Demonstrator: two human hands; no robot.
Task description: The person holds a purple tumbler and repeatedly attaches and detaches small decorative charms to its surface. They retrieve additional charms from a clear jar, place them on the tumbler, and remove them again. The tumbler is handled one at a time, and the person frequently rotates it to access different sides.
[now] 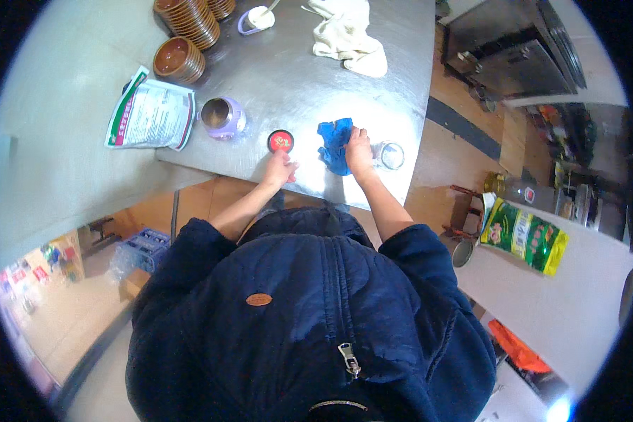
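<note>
My left hand (280,170) is at the table's near edge, its fingertips at the near rim of a round black lid (280,141) with a red top; whether it grips the lid I cannot tell. My right hand (360,150) has its fingers on the right side of a crumpled blue cloth (336,145) that lies on the metal table (295,68). Just right of that hand stands a clear glass jar (392,155). Left of the lid is a lilac container (224,118) with a metal-rimmed opening.
Stacked brown bowls (179,59) and a printed pouch (155,113) stand at the left. A lilac-rimmed cup (260,18) with a spoon and a white cloth (345,39) lie farther back. A green packet (525,236) rests on a side counter at the right.
</note>
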